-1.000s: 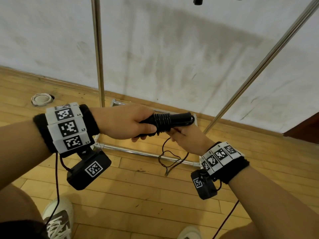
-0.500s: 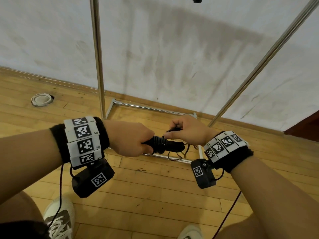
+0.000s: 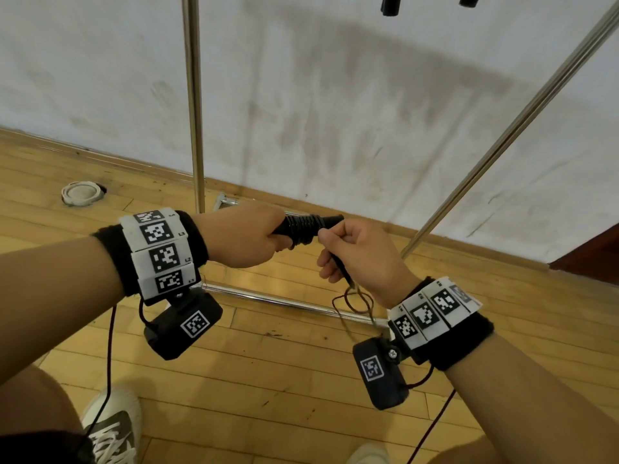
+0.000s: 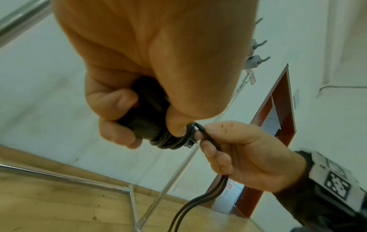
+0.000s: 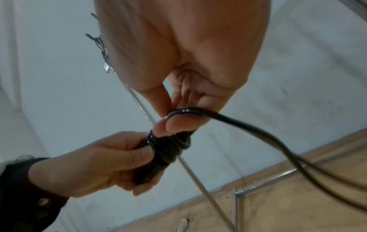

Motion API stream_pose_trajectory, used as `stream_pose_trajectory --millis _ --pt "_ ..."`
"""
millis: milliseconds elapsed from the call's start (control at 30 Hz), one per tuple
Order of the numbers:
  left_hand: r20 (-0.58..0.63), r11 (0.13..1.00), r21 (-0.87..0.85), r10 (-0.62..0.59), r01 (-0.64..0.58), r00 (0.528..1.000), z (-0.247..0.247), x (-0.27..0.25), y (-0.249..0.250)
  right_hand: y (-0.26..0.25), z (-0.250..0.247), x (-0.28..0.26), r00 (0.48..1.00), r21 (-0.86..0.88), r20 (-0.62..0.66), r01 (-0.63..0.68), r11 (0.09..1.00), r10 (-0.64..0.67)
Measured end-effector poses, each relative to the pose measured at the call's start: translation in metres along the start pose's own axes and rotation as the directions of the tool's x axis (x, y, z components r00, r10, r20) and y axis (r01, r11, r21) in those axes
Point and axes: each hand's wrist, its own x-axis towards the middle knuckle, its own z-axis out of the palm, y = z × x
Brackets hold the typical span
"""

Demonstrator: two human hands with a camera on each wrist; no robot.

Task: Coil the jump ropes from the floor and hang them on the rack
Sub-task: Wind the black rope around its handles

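My left hand point(image 3: 248, 241) grips the black jump rope handles point(image 3: 310, 226), held level in front of me, with several turns of black cord wound around them point(image 5: 168, 146). My right hand point(image 3: 355, 252) is just right of the handles and pinches the doubled loose cord point(image 4: 210, 139) close to the wraps. The rest of the cord point(image 3: 355, 301) hangs below my right hand in a small loop toward the floor. The left wrist view shows two strands point(image 4: 200, 202) trailing down from the right fist. The metal rack point(image 3: 192, 95) stands behind the hands.
The rack's base bars point(image 3: 281, 303) lie on the wooden floor under my hands, and a slanted pole point(image 3: 509, 128) rises at the right. Black handle ends point(image 3: 390, 5) hang at the top edge. A round white floor fitting point(image 3: 82, 193) sits left. My shoes point(image 3: 110, 426) are below.
My right hand has come from above the handles round to their right side, now pinching the cord lower down. Both hands have risen a little; more cord is wound on.
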Motion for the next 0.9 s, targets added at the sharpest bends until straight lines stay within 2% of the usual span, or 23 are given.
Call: stream_pose_trajectory --millis 133,300,500,567,667,767,833,900 --pt "-0.054 0.993 -0.12 0.003 -0.01 0.999 -0.009 -0.003 0.0 0.013 0.011 -0.008 0.999 0.025 0.022 0.048 0.999 -0.049" --pt "-0.036 0.963 -0.267 0.025 -0.033 0.999 -0.016 -0.008 0.001 0.021 0.007 -0.008 0.983 0.078 0.079 0.161 0.984 -0.167" --pt "0.018 0.944 -0.308 0.131 -0.119 0.991 -0.02 -0.016 0.005 0.027 -0.001 -0.005 0.997 0.103 0.027 0.075 0.992 -0.079" --pt "0.026 0.938 -0.316 0.156 -0.14 0.987 -0.021 -0.017 0.005 0.03 -0.004 -0.004 0.995 0.02 0.016 0.095 0.995 -0.095" --pt "0.065 0.941 -0.309 0.167 -0.139 0.984 -0.021 -0.019 0.005 0.033 -0.008 -0.002 0.982 -0.159 0.026 0.188 0.969 -0.186" --pt "0.105 0.945 -0.302 0.165 -0.126 0.981 -0.018 -0.021 0.005 0.033 -0.009 -0.001 0.961 -0.271 0.112 0.274 0.923 -0.252" --pt "0.13 0.946 -0.295 0.177 -0.132 0.976 -0.015 -0.023 0.007 0.033 -0.01 0.0 0.956 -0.304 0.147 0.289 0.908 -0.255" --pt "0.16 0.945 -0.294 0.197 -0.144 0.967 -0.012 -0.024 0.009 0.035 -0.011 0.002 0.966 -0.29 0.162 0.24 0.926 -0.2"
